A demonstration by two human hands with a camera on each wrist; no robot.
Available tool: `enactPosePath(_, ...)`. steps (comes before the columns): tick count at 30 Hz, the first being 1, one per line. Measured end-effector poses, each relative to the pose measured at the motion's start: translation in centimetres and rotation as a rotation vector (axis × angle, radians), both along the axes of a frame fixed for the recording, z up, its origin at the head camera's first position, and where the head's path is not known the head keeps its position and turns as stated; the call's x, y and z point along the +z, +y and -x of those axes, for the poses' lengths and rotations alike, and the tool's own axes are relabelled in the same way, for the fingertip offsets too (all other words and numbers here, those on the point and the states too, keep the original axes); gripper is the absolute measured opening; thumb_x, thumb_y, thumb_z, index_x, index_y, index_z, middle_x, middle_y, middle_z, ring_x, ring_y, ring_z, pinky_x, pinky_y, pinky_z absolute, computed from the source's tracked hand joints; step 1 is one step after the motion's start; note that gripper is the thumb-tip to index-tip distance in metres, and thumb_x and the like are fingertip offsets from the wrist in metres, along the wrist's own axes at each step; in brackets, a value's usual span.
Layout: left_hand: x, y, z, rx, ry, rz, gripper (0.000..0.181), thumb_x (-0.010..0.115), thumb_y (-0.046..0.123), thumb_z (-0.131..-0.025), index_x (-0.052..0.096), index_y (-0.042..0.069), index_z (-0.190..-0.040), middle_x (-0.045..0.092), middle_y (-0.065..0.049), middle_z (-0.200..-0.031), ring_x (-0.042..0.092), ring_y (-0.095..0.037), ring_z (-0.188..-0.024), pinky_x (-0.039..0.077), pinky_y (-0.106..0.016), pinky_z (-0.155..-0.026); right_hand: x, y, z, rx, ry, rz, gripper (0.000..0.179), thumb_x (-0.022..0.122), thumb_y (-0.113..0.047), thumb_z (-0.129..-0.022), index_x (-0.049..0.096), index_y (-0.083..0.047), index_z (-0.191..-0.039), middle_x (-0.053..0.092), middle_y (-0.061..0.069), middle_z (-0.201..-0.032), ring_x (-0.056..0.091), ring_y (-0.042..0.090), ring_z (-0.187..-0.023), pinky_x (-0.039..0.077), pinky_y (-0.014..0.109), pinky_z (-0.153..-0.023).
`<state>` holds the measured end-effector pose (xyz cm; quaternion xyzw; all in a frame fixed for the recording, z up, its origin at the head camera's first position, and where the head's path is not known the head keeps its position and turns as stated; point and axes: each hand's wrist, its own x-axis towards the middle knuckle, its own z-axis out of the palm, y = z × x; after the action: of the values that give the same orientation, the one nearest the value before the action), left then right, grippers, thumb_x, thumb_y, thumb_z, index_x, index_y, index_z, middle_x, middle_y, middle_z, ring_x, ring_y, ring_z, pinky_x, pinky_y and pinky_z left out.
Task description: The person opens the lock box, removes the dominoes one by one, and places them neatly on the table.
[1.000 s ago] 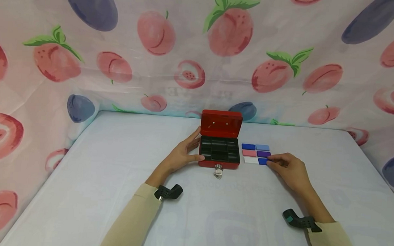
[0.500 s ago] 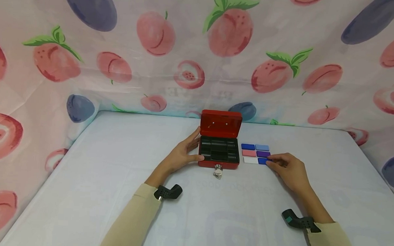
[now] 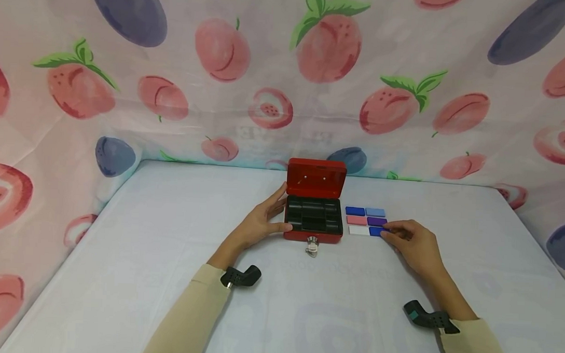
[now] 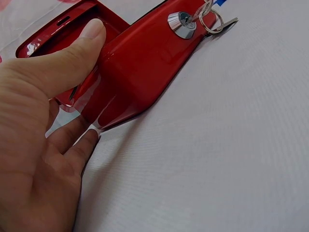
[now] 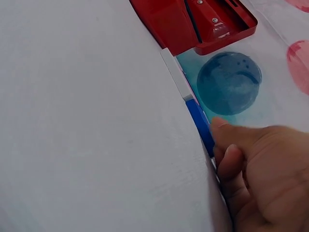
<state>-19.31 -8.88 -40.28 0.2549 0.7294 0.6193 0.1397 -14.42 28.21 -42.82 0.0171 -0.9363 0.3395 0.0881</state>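
A small red cash box [image 3: 315,238] stands with its lid [image 3: 316,178] raised and a black compartment tray [image 3: 314,214] inside. Keys [image 3: 312,248] on a ring hang from its front lock. My left hand [image 3: 258,220] holds the box's left side, thumb over the front corner of the rim, other fingers along the outer wall. To the right of the box lie flat rectangular tiles in paired rows: white [image 3: 359,230], pink [image 3: 357,220], purple [image 3: 376,221], light blue [image 3: 375,212] and two dark blue. My right hand [image 3: 413,243] pinches the right end of the front dark blue tile [image 5: 199,124].
A white cloth [image 3: 268,311] covers the table, and a fruit-printed curtain [image 3: 210,106] rises behind its back edge. Black camera mounts sit on both wrists, the left mount [image 3: 241,276] and the right mount [image 3: 429,316].
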Motion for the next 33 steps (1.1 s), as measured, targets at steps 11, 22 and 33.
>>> enactPosePath(11,-0.3,-0.3,0.2,0.006,0.013,-0.013,0.093,0.071,0.002,-0.084,0.011,0.014,-0.154,0.017,-0.009,-0.157,0.026,-0.031,-0.140,0.025,-0.044,-0.112,-0.4,-0.2,0.4,-0.028,0.004,0.074,0.037,0.060,-0.040,-0.094,0.068,-0.009,-0.110,0.062,0.006,-0.083,0.055,0.017,-0.064,0.041,0.020,-0.056)
enactPosePath(22,-0.6,-0.4,-0.1,0.010,-0.023,-0.027,0.092,0.071,0.002,-0.085,0.010,0.008,-0.154,0.024,-0.023,-0.152,0.028,-0.037,-0.138,0.025,-0.047,-0.111,-1.1,-0.1,0.6,-0.056,-0.013,0.132,0.043,0.056,-0.047,-0.094,0.068,-0.009,-0.110,0.062,0.007,-0.076,0.055,0.017,-0.064,0.041,0.019,-0.057)
enactPosePath(33,-2.7,0.1,0.7,0.026,-0.012,-0.040,0.090,0.070,0.003,-0.086,0.012,0.014,-0.155,0.028,-0.021,-0.151,0.032,-0.035,-0.136,0.028,-0.045,-0.110,-1.3,0.3,0.1,-0.085,-0.016,0.141,0.043,0.055,-0.046,-0.095,0.067,-0.009,-0.112,0.060,0.008,-0.076,0.055,0.017,-0.066,0.041,0.018,-0.058)
